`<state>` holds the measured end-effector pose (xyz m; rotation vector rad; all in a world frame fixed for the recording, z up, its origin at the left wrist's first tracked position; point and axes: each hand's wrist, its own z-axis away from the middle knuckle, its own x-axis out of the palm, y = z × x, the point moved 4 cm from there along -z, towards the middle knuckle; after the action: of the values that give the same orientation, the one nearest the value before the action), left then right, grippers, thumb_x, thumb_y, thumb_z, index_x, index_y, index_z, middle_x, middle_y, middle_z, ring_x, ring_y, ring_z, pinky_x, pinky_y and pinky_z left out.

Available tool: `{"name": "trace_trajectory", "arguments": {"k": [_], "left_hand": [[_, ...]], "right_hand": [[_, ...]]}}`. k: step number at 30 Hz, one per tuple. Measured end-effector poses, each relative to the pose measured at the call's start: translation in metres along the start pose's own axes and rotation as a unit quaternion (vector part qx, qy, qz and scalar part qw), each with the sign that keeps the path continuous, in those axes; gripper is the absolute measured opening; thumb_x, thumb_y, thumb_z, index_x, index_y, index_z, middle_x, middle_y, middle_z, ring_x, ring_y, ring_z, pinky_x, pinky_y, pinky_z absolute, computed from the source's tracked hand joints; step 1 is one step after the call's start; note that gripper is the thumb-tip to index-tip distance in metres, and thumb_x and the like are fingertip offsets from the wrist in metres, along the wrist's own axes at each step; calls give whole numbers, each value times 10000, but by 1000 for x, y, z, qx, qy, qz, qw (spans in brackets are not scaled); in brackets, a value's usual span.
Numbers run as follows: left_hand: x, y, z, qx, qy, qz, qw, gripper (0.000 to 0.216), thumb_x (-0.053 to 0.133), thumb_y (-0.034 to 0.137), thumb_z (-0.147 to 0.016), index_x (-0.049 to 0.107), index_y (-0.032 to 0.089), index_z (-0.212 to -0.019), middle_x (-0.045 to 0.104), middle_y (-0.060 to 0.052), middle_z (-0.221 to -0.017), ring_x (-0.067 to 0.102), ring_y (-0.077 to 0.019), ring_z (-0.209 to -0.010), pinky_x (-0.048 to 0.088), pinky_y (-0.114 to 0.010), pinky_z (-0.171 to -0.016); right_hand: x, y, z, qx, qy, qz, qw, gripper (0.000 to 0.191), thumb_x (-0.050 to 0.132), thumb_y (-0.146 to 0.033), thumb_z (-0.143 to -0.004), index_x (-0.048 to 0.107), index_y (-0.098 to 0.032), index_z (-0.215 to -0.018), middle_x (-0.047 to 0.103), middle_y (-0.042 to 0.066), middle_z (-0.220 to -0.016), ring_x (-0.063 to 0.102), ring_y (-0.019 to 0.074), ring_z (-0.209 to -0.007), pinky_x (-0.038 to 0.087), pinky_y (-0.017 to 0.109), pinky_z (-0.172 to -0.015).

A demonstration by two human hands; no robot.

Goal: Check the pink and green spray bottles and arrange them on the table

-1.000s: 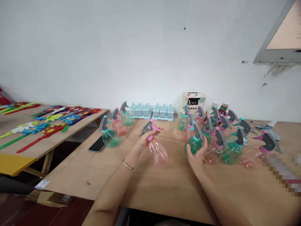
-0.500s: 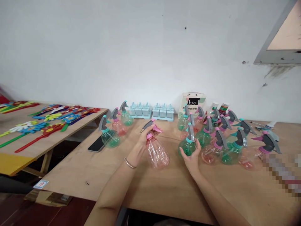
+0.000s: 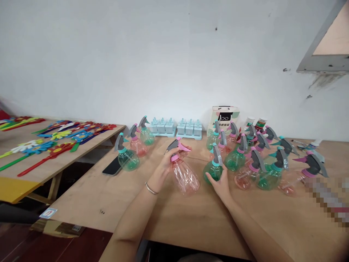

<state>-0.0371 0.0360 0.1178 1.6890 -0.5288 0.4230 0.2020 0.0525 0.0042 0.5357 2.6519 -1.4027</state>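
Note:
My left hand [image 3: 167, 163] is closed round the neck of a clear pink spray bottle [image 3: 185, 176] with a pink collar and grey trigger, held tilted just above the wooden table [image 3: 191, 214]. Right beside it my right hand [image 3: 220, 182] grips the lower body of a green spray bottle [image 3: 212, 170] with a teal collar, standing on the table. Behind and to the right of that bottle stands a crowd of several more pink and green spray bottles [image 3: 256, 160].
Three spray bottles [image 3: 128, 154] stand at the left of the table beside a black phone [image 3: 111, 166]. Light blue ice-lolly moulds [image 3: 177, 128] and a small carton [image 3: 223, 118] sit against the wall. A second table [image 3: 40, 160] at left holds colourful flower-shaped swatters.
My right hand has slid the green bottle leftwards, out of the crowd and towards the pink bottle. My left hand has kept the pink bottle, tilting it a little more upright.

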Motion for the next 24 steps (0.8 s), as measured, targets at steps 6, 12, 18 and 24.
{"name": "trace_trajectory", "arguments": {"k": [6,12,18,24], "left_hand": [[-5,10,-1,52,28,-30,998,225,669,298,-704,571,170,-547,565,-13,-577,563,-116,-573,483,-264,-627],[-13,2,-6,10,15,-22,1000,228,720,359,-682,715,168,-808,734,-67,-834,697,-210,-819,516,-307,-720],[-14,2,-3,47,5,-39,998,313,677,458,-762,609,184,-625,664,-54,-645,687,-198,-716,525,-304,-655],[-19,3,-1,32,16,-16,999,324,707,483,-730,693,181,-844,733,-77,-831,718,-260,-880,544,-365,-783]], "right_hand": [[0,2,0,-3,-1,6,1000,762,725,-539,-768,417,-166,-1357,547,166,-1319,542,315,-1243,435,525,-1074],[0,4,-1,-3,0,1,1000,764,738,-540,-752,426,-172,-1344,556,159,-1299,549,317,-1226,438,532,-1067],[0,5,0,-5,1,6,1000,767,738,-527,-758,415,-162,-1350,550,169,-1307,548,316,-1226,436,534,-1065],[0,5,0,1,-3,-2,1000,768,737,-538,-753,414,-169,-1345,557,161,-1303,557,312,-1218,446,526,-1058]]}}
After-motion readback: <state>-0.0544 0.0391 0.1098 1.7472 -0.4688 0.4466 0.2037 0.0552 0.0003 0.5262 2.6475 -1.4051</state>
